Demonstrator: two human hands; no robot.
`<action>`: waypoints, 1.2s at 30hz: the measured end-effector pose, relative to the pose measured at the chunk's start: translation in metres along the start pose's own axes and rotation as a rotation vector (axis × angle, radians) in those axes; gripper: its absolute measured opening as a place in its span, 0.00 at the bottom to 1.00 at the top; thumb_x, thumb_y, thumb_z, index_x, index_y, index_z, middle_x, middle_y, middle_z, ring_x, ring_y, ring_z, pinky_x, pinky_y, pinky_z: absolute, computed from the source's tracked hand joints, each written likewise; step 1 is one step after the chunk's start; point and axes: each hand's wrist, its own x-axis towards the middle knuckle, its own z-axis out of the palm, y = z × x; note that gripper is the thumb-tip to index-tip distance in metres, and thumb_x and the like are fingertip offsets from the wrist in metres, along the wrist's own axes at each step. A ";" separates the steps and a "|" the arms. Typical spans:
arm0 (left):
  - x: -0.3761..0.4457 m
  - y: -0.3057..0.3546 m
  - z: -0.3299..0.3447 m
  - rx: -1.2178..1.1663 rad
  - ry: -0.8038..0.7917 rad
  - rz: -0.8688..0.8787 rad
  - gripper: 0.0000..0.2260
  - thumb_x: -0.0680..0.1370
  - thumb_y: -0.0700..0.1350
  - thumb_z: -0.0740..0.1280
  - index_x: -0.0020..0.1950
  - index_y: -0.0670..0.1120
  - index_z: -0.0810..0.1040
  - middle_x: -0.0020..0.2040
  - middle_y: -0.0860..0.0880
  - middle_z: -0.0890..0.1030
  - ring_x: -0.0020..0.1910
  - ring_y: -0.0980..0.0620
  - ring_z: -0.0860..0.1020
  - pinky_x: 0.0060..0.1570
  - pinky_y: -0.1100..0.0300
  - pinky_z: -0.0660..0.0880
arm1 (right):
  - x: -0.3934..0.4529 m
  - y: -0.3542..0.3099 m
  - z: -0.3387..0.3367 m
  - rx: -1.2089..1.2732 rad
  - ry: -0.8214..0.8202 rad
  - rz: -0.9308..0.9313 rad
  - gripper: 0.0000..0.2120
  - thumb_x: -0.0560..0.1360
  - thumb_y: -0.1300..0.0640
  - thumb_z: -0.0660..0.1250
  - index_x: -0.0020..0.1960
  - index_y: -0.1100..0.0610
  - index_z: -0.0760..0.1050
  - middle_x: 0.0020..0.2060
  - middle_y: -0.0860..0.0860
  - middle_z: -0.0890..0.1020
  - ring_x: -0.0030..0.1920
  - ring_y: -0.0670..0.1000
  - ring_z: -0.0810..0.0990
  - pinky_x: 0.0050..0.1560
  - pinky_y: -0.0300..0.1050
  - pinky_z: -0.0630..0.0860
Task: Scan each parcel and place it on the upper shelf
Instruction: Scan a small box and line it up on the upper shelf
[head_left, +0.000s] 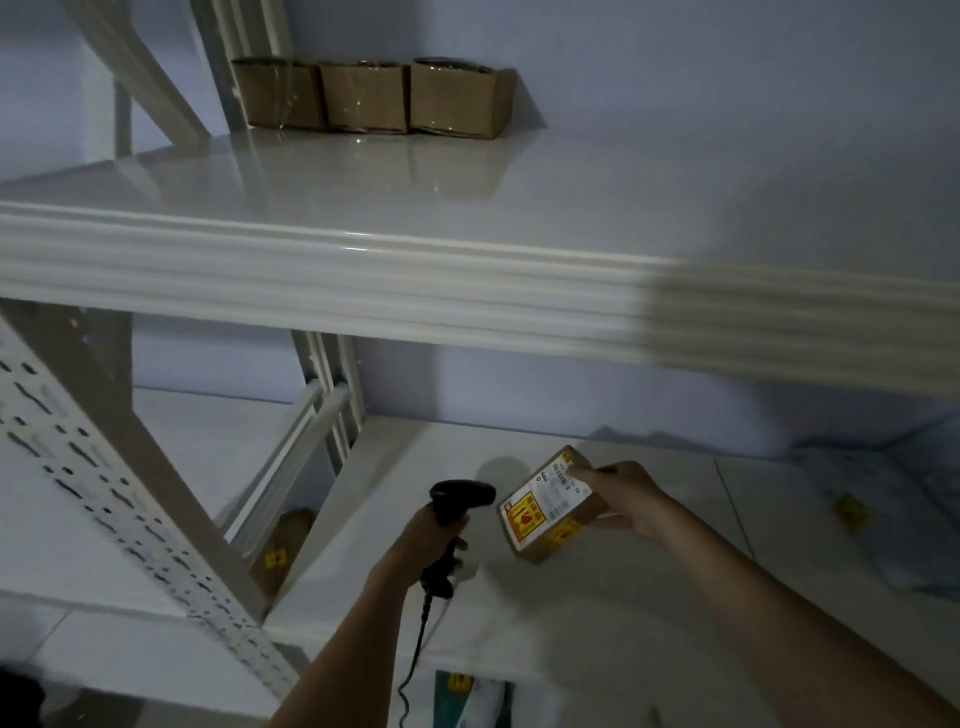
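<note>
We see left grip (434, 540) clasping black scanner (457, 506), right grip (621, 499) holding labelled cardboard parcel (550, 506).
Three taped brown boxes (371, 98) sit on glossy upper shelf (467, 208).

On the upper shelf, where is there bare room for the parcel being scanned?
The upper shelf is bare from the row of three boxes forward to its front lip, and rightward along the back wall. Only the back-left corner is crowded. The right hand holds the parcel; the left hand the scanner.

You worked in dim, bluish light. The upper shelf (363, 171) caught soft glare and box reflections, while a broad shadow darkened its front edge at right. Motion blur smeared the perforated upright (104, 499); wide-angle distortion bowed the edges.
</note>
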 end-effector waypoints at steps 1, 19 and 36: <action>-0.002 0.004 0.001 0.030 -0.021 0.031 0.12 0.80 0.45 0.66 0.61 0.40 0.75 0.41 0.41 0.80 0.34 0.45 0.78 0.34 0.53 0.77 | -0.004 0.002 -0.003 0.010 0.024 -0.002 0.20 0.75 0.49 0.73 0.55 0.66 0.81 0.47 0.60 0.86 0.47 0.58 0.86 0.45 0.52 0.85; -0.069 0.081 0.065 0.423 0.014 0.283 0.07 0.68 0.52 0.75 0.38 0.51 0.81 0.32 0.53 0.82 0.27 0.58 0.79 0.31 0.64 0.75 | -0.067 0.036 -0.074 -0.013 0.150 -0.080 0.27 0.72 0.46 0.75 0.58 0.66 0.75 0.53 0.61 0.83 0.48 0.59 0.85 0.44 0.58 0.85; -0.099 0.124 0.064 0.482 -0.019 0.282 0.04 0.74 0.43 0.71 0.46 0.43 0.80 0.32 0.48 0.82 0.29 0.51 0.81 0.31 0.59 0.78 | -0.091 0.018 -0.082 0.029 0.095 -0.107 0.32 0.71 0.40 0.74 0.61 0.66 0.77 0.52 0.62 0.84 0.45 0.58 0.86 0.41 0.54 0.85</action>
